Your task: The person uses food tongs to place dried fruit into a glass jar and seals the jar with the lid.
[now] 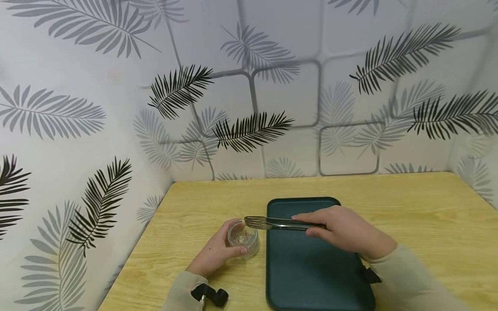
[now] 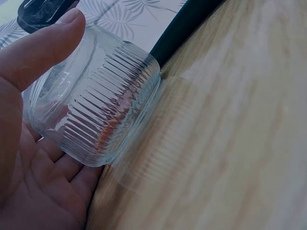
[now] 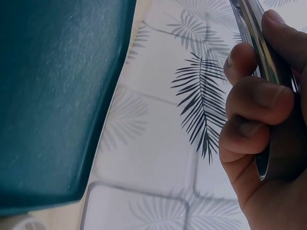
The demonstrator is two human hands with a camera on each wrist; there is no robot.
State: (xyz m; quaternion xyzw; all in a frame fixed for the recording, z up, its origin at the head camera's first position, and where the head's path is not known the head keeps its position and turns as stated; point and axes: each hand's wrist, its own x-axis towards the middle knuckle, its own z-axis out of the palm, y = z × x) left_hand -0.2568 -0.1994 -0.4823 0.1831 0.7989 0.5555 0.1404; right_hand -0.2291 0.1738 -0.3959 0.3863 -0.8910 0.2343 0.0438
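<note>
My left hand [image 1: 218, 250] holds a small clear glass jar [image 1: 248, 250] on the wooden table, fingers on its far side and thumb on its near side. In the left wrist view the jar [image 2: 96, 96] has ribbed sides; a reddish patch shows through the glass, and I cannot tell what it is. My right hand [image 1: 344, 226] grips a pair of metal tongs [image 1: 285, 223] held nearly level. Their tips are over the jar's right rim. In the right wrist view the fingers curl round the tongs' shiny handle [image 3: 264, 45].
A dark green rectangular tray [image 1: 311, 268] lies right of the jar, beneath the right hand and tongs. The light wooden table [image 1: 420, 207] meets a wall [image 1: 288, 99] with a leaf pattern at the back. Black wrist mounts [image 1: 210, 295] sit on both sleeves.
</note>
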